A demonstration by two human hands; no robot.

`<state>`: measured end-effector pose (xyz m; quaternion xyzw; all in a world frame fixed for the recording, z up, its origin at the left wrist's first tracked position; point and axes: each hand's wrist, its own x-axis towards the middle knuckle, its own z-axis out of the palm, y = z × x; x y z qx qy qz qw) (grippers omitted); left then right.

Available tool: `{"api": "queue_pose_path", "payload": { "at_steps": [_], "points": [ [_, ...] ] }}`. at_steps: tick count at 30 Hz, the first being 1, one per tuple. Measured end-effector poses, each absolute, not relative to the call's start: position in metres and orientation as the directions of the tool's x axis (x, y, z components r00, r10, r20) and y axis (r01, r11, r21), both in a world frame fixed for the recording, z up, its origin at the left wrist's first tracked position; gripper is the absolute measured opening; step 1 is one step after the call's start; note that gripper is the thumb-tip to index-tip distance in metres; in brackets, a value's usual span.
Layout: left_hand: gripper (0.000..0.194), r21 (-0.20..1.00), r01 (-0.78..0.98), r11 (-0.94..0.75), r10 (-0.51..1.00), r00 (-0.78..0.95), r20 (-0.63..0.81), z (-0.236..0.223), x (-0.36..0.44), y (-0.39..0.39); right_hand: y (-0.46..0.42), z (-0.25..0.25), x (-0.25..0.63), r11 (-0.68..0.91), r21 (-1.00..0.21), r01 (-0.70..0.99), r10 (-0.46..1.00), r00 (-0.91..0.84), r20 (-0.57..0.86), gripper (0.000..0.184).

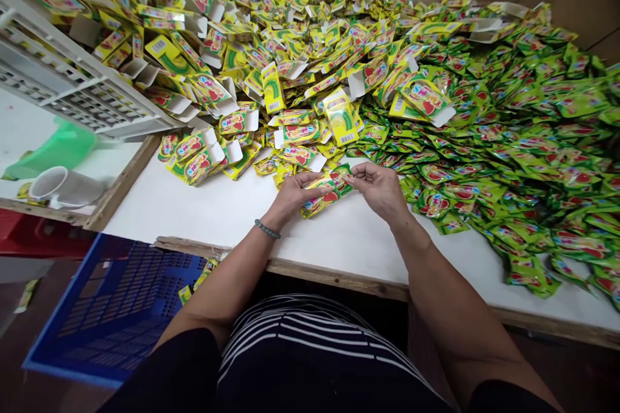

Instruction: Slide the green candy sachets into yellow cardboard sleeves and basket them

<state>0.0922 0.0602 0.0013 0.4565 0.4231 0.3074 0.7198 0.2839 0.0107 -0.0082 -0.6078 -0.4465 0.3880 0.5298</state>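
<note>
Above the white tabletop, my left hand [296, 197] is closed around a small yellow and green printed box [317, 205], its thumb lying across the front. My right hand [376, 188] pinches a green foil packet [341, 175] at the box's right end. Packet and box meet there, but how far the packet is inside is hard to tell. Just beyond my hands lies a heap of yellow boxes [295, 132], several with open white flaps. A big pile of green packets [484, 161] spreads to the right.
A white plastic crate [82, 87] lies tipped at the left, spilling boxes. Near it are a white mug [68, 187] and a green plastic piece [61, 150]. Below the table's wooden edge [339, 279] stands a blue basket [106, 310] with some boxes.
</note>
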Motion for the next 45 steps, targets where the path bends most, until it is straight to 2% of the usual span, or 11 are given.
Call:
{"api": "queue_pose_path", "payload": {
  "at_steps": [4, 7, 12, 22, 27, 32, 36, 41, 43, 45],
  "points": [
    [0.050, 0.872, -0.078, 0.483, 0.779, 0.492, -0.388, 0.004, 0.093, 0.058, 0.012, -0.014, 0.296, -0.022, -0.995, 0.094, 0.983, 0.184, -0.005, 0.030],
    [0.054, 0.860, -0.103, 0.500, 0.780, 0.485, -0.396, 0.005, 0.095, 0.056, 0.013, -0.018, 0.297, -0.007, -0.986, 0.167, 0.985, 0.174, 0.023, 0.031],
    [0.056, 0.858, -0.164, 0.487, 0.813, 0.445, -0.377, 0.003, 0.096, 0.055, 0.014, -0.020, 0.287, 0.136, -0.914, 0.383, 0.948, 0.217, 0.232, 0.028],
    [0.052, 0.925, -0.150, 0.348, 0.876, 0.402, -0.265, -0.001, 0.094, 0.057, 0.012, -0.019, 0.285, 0.254, -0.704, 0.663, 0.838, 0.213, 0.503, 0.008],
    [0.051, 0.932, -0.134, 0.336, 0.876, 0.409, -0.256, -0.003, 0.095, 0.058, 0.011, -0.017, 0.286, 0.257, -0.708, 0.658, 0.867, 0.167, 0.470, 0.010],
    [0.050, 0.920, -0.149, 0.363, 0.870, 0.408, -0.277, -0.001, 0.096, 0.056, 0.009, -0.014, 0.284, 0.239, -0.674, 0.699, 0.841, 0.199, 0.504, 0.008],
    [0.051, 0.885, -0.199, 0.420, 0.860, 0.398, -0.319, 0.003, 0.096, 0.054, 0.009, -0.015, 0.283, 0.262, -0.788, 0.557, 0.914, 0.119, 0.388, 0.011],
    [0.050, 0.848, -0.209, 0.487, 0.814, 0.461, -0.354, 0.008, 0.097, 0.051, 0.008, -0.020, 0.273, 0.147, -0.902, 0.405, 0.984, 0.037, 0.177, 0.031],
    [0.050, 0.839, -0.221, 0.497, 0.804, 0.480, -0.350, 0.009, 0.097, 0.050, 0.007, -0.019, 0.268, 0.123, -0.918, 0.378, 0.989, 0.024, 0.143, 0.034],
    [0.051, 0.837, -0.248, 0.488, 0.822, 0.454, -0.345, 0.009, 0.098, 0.051, 0.007, -0.017, 0.265, 0.137, -0.918, 0.371, 0.984, 0.053, 0.168, 0.036]
  ]
}}
